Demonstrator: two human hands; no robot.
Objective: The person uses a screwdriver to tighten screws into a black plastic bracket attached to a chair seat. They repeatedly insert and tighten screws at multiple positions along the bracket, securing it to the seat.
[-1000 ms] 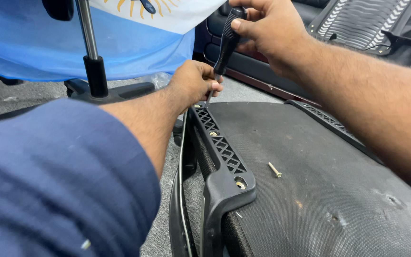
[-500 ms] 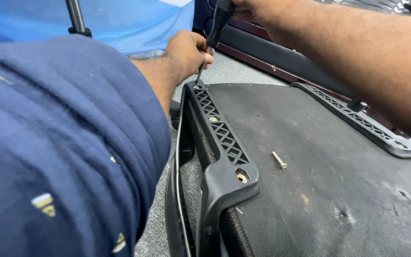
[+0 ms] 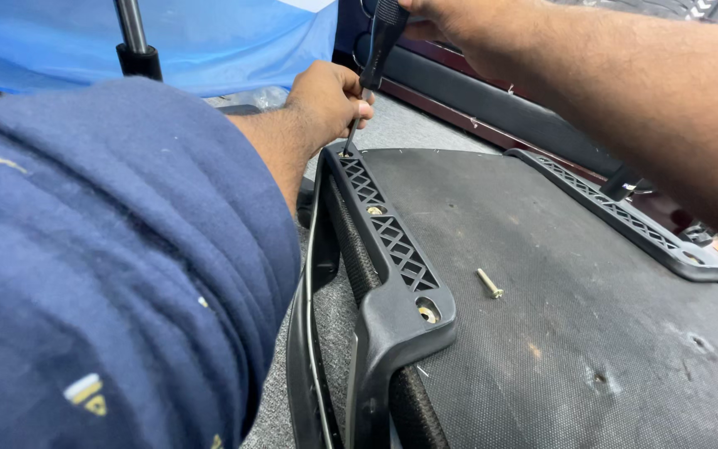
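An upturned chair seat [image 3: 558, 333] with a dark fabric underside lies in front of me. A black lattice armrest bracket [image 3: 392, 249] runs along its left edge, with brass screws seated in it. My right hand [image 3: 442, 21] grips the black handle of a screwdriver [image 3: 376, 58] at the top of the view. Its tip stands in the bracket's far end. My left hand [image 3: 326, 104] is closed around the lower shaft and the bracket's far end, steadying the tip. A loose brass screw [image 3: 489, 283] lies on the fabric.
A second black bracket [image 3: 625, 220] runs along the seat's right edge. A blue and white cloth [image 3: 226, 41] and a chair's gas-lift column [image 3: 135, 37] stand behind. My dark blue sleeve [image 3: 101, 266] fills the left foreground. Grey carpet [image 3: 409, 125] lies beyond the seat.
The view has tilted down and left, so my blue sleeve now fills more of the frame. Both hands stay on the screwdriver at the bracket's far end.
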